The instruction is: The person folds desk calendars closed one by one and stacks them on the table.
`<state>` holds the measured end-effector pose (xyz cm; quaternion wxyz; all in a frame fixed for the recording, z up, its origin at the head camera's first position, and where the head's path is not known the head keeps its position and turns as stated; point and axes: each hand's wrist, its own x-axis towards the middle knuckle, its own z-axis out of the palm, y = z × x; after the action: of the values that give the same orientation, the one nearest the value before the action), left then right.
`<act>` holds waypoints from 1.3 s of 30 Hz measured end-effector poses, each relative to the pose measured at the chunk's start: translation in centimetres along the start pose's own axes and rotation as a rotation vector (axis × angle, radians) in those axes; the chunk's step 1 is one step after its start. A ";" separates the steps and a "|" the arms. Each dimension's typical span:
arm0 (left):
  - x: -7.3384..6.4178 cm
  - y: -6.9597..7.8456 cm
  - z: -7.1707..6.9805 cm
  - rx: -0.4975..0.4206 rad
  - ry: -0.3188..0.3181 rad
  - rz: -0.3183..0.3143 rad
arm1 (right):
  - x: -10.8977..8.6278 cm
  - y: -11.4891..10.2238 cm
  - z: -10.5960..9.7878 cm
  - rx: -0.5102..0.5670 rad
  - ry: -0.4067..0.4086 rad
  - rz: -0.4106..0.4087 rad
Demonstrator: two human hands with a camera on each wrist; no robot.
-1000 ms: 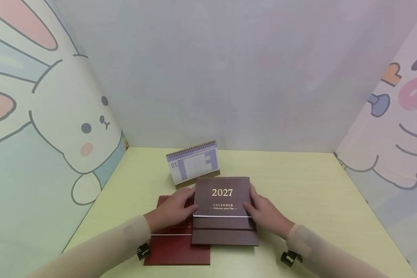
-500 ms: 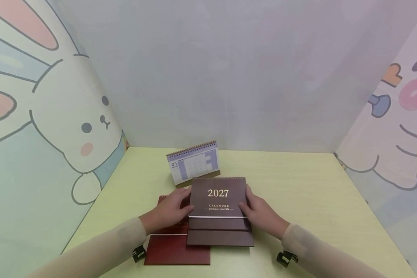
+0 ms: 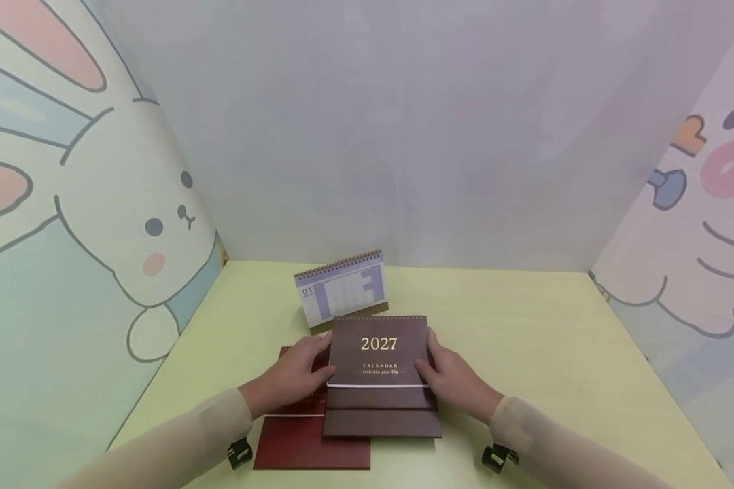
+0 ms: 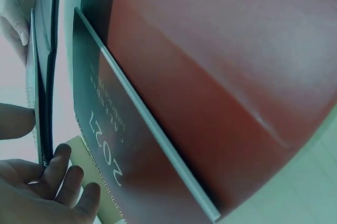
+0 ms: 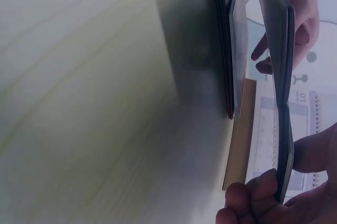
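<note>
Hands, left hand [image 3: 290, 377] and right hand [image 3: 461, 380], nearly closed, pinch a brown rectangular spiral-bound calendar [image 3: 379, 356] above a glossy red calendar [image 3: 312, 445], well before the counter's [image 3: 526, 326] back edge.

Booth-type wkspc. [image 3: 563, 204], cartoon-print side walls [image 3: 110, 176], back wall [image 3: 404, 136], lt. tbl. [image 3: 526, 326]

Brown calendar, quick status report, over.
Left hand, right hand gripping opposite sides. Brown calendar held raised above table. Red calendar partly beneath; purple-and-white calendar standing behind.
</note>
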<state>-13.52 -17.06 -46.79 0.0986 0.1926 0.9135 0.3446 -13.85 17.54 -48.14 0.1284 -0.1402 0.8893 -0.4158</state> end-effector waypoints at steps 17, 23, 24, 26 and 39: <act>-0.5 -0.1 -0.4 0.022 0.016 0.009 | 0.1 -0.5 0.4 0.004 0.000 -0.023; -1.0 -0.4 -0.6 0.027 0.014 -0.019 | 0.0 -0.8 0.7 0.022 -0.002 -0.024; -1.0 -0.5 -0.6 0.028 0.014 -0.019 | 0.0 -0.9 0.7 0.025 -0.004 -0.023; -1.2 -0.5 -0.7 0.034 0.015 -0.020 | 0.0 -1.0 0.9 0.028 -0.009 -0.021; -2.5 -1.4 -1.1 0.044 0.030 -0.071 | 0.7 -1.3 2.2 0.012 -0.074 -0.076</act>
<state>-11.97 -19.72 -46.84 0.0929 0.1571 0.9284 0.3235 -13.52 14.90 -48.56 0.1461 -0.1886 0.8755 -0.4203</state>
